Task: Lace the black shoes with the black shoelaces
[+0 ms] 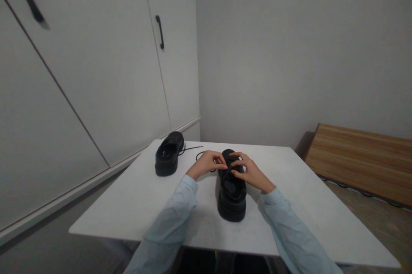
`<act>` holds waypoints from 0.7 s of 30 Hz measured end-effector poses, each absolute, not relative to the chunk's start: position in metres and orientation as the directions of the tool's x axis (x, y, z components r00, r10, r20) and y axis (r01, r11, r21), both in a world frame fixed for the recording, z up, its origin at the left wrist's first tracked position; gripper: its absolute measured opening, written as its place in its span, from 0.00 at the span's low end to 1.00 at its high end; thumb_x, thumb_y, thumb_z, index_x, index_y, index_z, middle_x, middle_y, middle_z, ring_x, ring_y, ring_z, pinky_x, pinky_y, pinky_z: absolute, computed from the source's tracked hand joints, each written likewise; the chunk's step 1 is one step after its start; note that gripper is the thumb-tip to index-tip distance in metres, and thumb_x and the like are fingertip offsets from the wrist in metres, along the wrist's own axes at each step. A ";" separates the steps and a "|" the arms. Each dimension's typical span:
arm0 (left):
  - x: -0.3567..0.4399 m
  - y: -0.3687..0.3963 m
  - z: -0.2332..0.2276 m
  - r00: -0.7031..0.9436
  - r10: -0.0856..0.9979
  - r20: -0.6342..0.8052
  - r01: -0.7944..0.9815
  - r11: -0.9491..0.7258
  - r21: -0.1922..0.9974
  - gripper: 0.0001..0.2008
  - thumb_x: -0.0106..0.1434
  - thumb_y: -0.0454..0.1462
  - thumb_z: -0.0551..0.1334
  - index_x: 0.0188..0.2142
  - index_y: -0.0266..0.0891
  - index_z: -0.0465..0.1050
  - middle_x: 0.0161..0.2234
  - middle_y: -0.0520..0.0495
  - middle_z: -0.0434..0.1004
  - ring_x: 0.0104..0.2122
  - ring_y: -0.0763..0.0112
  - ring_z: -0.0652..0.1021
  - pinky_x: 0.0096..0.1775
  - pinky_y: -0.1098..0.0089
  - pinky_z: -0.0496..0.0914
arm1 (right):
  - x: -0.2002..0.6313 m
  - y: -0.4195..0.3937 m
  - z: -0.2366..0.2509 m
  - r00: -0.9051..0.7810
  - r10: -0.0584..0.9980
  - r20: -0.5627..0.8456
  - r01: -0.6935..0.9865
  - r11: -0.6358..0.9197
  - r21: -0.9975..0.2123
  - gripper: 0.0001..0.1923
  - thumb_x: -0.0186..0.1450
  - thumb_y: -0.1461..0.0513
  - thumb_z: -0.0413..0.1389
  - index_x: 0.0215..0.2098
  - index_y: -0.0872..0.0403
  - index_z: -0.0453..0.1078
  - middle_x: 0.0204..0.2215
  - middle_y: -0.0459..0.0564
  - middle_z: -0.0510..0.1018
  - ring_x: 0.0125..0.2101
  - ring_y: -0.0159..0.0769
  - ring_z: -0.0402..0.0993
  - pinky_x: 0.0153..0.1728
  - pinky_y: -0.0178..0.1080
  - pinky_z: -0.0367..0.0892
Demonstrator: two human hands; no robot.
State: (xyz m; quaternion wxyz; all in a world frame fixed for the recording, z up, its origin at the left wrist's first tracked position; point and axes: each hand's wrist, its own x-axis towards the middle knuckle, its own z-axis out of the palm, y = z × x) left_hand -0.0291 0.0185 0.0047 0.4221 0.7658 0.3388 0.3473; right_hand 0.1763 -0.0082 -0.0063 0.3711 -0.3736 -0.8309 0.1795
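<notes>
A black lace-up shoe (231, 205) stands on the white table in front of me, its heel toward me. Over the lacing area, my left hand (210, 163) comes in from the left with thumb and fingers pinched at the black shoelace (227, 173). From the other side my right hand (246, 169) has its fingers curled at the same laces. What lies between its fingertips is too small and dark to make out. A loop of lace shows beyond my left wrist. The second black shoe (166, 164) sits to the left, a loose lace trailing from it to the right.
The white table (289, 222) fills the lower middle. White cabinets (106, 72) with black handles rise on the left, and a grey wall (289, 51) stands behind. To the right leans a wood-grain panel (360, 162) near the floor.
</notes>
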 end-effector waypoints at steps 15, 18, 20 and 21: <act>-0.026 0.018 0.003 0.511 0.839 0.188 0.211 -0.334 0.919 0.15 0.43 0.42 0.71 0.28 0.34 0.76 0.19 0.52 0.71 0.19 0.78 0.68 0.23 0.76 0.59 | 0.168 -0.006 -0.015 -0.367 0.793 0.487 0.435 0.609 -0.663 0.01 0.56 0.62 0.61 0.28 0.50 0.75 0.48 0.51 0.72 0.50 0.45 0.65 0.52 0.51 0.59; -0.024 0.017 0.003 0.507 0.841 0.186 0.183 -0.317 0.931 0.16 0.42 0.41 0.71 0.29 0.34 0.74 0.19 0.52 0.71 0.19 0.78 0.68 0.23 0.76 0.59 | 0.168 -0.007 -0.013 -0.368 0.796 0.481 0.434 0.604 -0.668 0.01 0.56 0.61 0.60 0.27 0.50 0.75 0.47 0.51 0.72 0.50 0.45 0.65 0.52 0.50 0.59; -0.023 0.016 0.003 0.512 0.837 0.196 0.173 -0.323 0.930 0.16 0.42 0.41 0.71 0.28 0.34 0.73 0.20 0.53 0.71 0.21 0.77 0.69 0.25 0.75 0.60 | 0.167 -0.008 -0.012 -0.361 0.802 0.475 0.440 0.596 -0.672 0.01 0.56 0.62 0.60 0.27 0.50 0.74 0.46 0.51 0.72 0.49 0.45 0.66 0.52 0.50 0.59; -0.023 0.017 0.003 0.517 0.830 0.208 0.172 -0.339 0.925 0.16 0.42 0.42 0.71 0.28 0.34 0.73 0.21 0.52 0.71 0.22 0.76 0.69 0.26 0.74 0.62 | 0.167 -0.008 -0.011 -0.358 0.804 0.474 0.442 0.593 -0.673 0.01 0.56 0.62 0.60 0.26 0.50 0.74 0.46 0.51 0.73 0.49 0.45 0.66 0.52 0.50 0.59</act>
